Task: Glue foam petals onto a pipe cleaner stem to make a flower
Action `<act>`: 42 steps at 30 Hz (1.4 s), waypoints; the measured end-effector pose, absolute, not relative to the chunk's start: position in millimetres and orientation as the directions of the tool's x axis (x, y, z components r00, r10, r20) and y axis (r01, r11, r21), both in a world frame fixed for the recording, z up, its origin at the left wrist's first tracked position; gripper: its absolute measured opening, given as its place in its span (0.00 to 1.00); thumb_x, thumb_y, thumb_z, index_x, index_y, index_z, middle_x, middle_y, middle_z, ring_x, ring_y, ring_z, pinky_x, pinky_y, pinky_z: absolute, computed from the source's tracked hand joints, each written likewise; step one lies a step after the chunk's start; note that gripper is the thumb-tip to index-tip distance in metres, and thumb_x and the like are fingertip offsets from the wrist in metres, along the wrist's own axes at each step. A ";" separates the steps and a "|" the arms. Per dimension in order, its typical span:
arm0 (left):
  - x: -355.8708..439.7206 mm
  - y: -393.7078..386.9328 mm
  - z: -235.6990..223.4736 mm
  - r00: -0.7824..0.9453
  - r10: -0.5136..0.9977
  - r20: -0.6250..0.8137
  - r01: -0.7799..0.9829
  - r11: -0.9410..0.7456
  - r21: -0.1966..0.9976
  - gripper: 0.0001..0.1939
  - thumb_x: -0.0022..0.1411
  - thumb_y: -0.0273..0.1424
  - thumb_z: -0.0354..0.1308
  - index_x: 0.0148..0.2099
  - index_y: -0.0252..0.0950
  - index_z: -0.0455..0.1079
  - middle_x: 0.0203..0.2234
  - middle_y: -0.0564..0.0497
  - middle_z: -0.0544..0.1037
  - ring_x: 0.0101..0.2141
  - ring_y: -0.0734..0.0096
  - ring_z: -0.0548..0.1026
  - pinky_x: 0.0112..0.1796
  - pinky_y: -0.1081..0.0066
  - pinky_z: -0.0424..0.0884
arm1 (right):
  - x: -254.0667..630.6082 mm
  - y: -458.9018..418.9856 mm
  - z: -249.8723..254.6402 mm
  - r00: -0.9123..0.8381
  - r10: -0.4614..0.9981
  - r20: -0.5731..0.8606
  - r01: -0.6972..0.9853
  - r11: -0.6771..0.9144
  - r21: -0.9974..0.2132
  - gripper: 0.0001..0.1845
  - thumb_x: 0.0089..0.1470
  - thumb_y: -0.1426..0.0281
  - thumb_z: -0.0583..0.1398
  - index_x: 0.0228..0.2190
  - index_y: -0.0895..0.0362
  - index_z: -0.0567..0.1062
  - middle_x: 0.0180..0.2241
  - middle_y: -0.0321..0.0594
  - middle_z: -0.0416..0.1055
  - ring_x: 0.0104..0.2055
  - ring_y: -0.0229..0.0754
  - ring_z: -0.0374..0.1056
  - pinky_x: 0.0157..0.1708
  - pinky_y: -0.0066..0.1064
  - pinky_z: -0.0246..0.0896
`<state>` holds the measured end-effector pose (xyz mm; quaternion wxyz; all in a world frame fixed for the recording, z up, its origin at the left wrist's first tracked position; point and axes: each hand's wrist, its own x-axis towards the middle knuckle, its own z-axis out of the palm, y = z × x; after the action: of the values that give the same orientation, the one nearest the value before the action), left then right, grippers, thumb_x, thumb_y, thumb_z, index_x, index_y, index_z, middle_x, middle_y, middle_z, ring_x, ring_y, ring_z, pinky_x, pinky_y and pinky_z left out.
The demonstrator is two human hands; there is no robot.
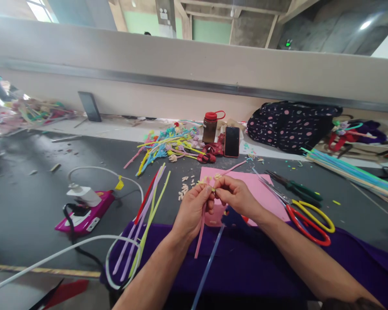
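Both hands pinch the top end of a pink stem above the bench.

The pink stem [200, 232] runs lengthwise from the fingertips down toward the person, its lower end tilted slightly left over the purple cloth [252, 262]. The left hand [192, 211] has its fingers [207, 189] curled and pressed together on the stem's upper end; the right hand [236, 196] meets it there, its fingers pinching a small pale bit at the same tip (too small to tell what it is). A pale blue stem [210, 262] lies just beside the pink one, running nearly the same way. Behind the hands a pink sheet [261, 189] lies on the dark bench [26, 206], with red-and-yellow scissors [307, 217] to its right and loose coloured stems [145, 215] to the left.
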<state>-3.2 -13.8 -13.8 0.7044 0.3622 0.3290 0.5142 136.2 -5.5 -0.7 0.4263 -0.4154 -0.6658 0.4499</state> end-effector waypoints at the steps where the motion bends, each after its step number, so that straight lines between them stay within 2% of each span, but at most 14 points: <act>1: -3.5 -13.7 -14.1 0.261 0.962 -0.085 -0.486 0.207 0.849 0.12 0.51 0.37 0.60 0.29 0.32 0.67 0.17 0.56 0.68 0.15 0.84 0.62 0.18 0.80 0.59 | 136.0 -5.3 -0.9 -0.287 0.937 0.199 0.170 0.254 -0.952 0.03 0.48 0.72 0.54 0.28 0.57 0.68 0.23 0.31 0.65 0.20 0.30 0.59 0.21 0.23 0.54; 10: -4.4 -13.0 -15.1 0.274 0.958 -0.082 -0.463 0.206 0.862 0.12 0.51 0.37 0.60 0.28 0.32 0.66 0.17 0.56 0.68 0.15 0.83 0.62 0.18 0.79 0.60 | 136.4 -4.3 -3.8 -0.275 0.931 0.240 0.244 0.309 -0.919 0.02 0.48 0.73 0.54 0.25 0.57 0.66 0.21 0.30 0.61 0.20 0.30 0.54 0.20 0.23 0.49; 20: -2.9 -13.0 -15.3 0.274 0.957 -0.089 -0.471 0.215 0.856 0.11 0.51 0.36 0.60 0.29 0.32 0.67 0.18 0.56 0.68 0.15 0.84 0.63 0.18 0.80 0.61 | 136.0 -5.3 1.2 -0.298 0.906 0.301 0.344 0.396 -0.851 0.05 0.48 0.76 0.52 0.26 0.56 0.66 0.23 0.32 0.65 0.24 0.33 0.58 0.26 0.24 0.54; 42: -5.7 -7.8 -20.3 0.390 0.901 -0.190 -0.498 0.380 0.779 0.11 0.53 0.35 0.59 0.29 0.32 0.64 0.17 0.57 0.66 0.15 0.85 0.62 0.17 0.82 0.59 | 137.3 -2.9 -3.2 -0.357 0.836 0.417 0.486 0.547 -0.681 0.05 0.51 0.75 0.51 0.27 0.57 0.65 0.23 0.31 0.64 0.23 0.32 0.59 0.25 0.23 0.52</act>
<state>-5.7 -7.8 -20.3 0.7694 0.3214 0.3134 0.4545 137.3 -2.9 -3.2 0.3836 -0.4177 -0.7915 0.2278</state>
